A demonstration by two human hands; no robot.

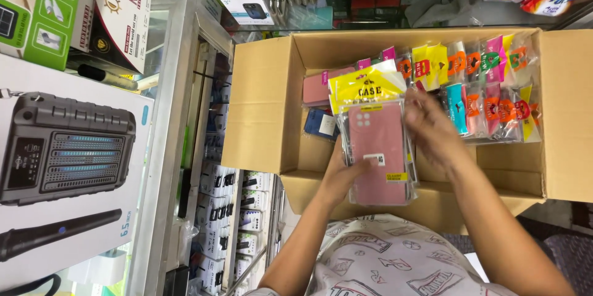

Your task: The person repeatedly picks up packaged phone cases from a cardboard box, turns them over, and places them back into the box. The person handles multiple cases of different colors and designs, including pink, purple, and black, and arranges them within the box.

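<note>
The step in hand looks like sorting through packaged phone cases over an open carton. The left hand (346,175) grips the lower left edge of a stack of clear plastic sleeves with yellow header cards (378,141), thumb laid across the front of the top one, a pink soft phone case (378,148). The right hand (432,129) closes on the stack's right edge at about 3 o'clock, fingers curled behind it; both hands hold the stack firmly, held upright over the near wall of the brown cardboard box (259,110).

Inside the box, at 1 o'clock from the stack, stands a tight row of cases in clear sleeves with yellow, pink and orange headers (488,86); at 10 o'clock lie a loose pink case (315,89) and a dark blue case (319,124).

As a judgement, the next move calls for a thumb slide to peel 1 sleeve off without spilling the rest. Open room lies in the box's lower right, bare cardboard at 4 o'clock. The near flap edge sits just under the stack, and a glass display counter with metal frame (179,117) closes off the 9 o'clock side.
</note>
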